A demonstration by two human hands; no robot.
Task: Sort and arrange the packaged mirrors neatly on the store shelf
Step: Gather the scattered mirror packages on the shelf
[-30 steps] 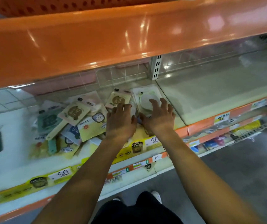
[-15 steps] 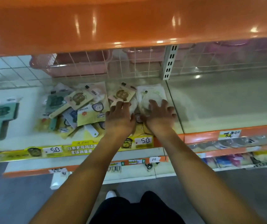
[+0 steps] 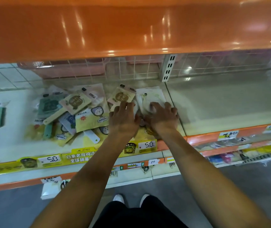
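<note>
Both hands on mirror packs at the shelf's right end.

Left hand [image 3: 123, 118] lies with spread fingers on a tan mirror pack [image 3: 121, 97]; right hand [image 3: 162, 116] presses flat on the white mirror pack [image 3: 149, 97] beside it. Left of these, a loose pile of mirror packs [image 3: 70, 112] covers the shelf [image 3: 13, 145].

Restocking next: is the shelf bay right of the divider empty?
Empty as far as shown: the right bay shows only bare surface; the mirrors lie left.
</note>
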